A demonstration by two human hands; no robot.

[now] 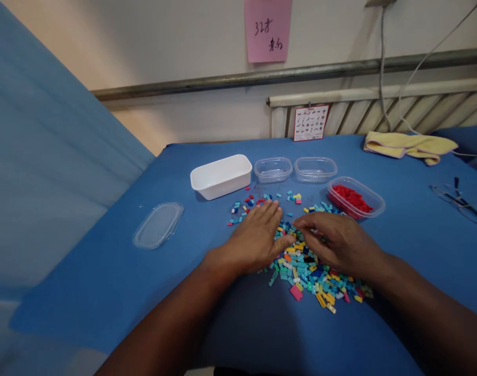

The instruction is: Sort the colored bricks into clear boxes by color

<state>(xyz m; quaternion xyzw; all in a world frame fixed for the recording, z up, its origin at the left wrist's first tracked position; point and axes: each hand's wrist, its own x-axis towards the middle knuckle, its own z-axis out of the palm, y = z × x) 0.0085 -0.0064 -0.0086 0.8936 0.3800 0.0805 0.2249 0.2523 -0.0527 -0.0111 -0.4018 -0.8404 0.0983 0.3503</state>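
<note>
Left hand [256,237] is lying open, nothing visibly gripped, right hand [338,243] is resting half-curled, hold unclear, and bricks [317,272] between them, likely light, stiff, are suiting opposite-side pinches.

The blue table [105,261] carries bricks [306,269], a white tub [227,185], clear containers [315,178], a lid [159,225], a cloth [405,144] and, seemingly, glasses [460,198].

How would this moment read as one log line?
left hand: open, flat among small multicoloured plastic bricks | right hand: fingers bent over same bricks, hold unclear | clear rounded plastic tub: holds red pieces
</note>
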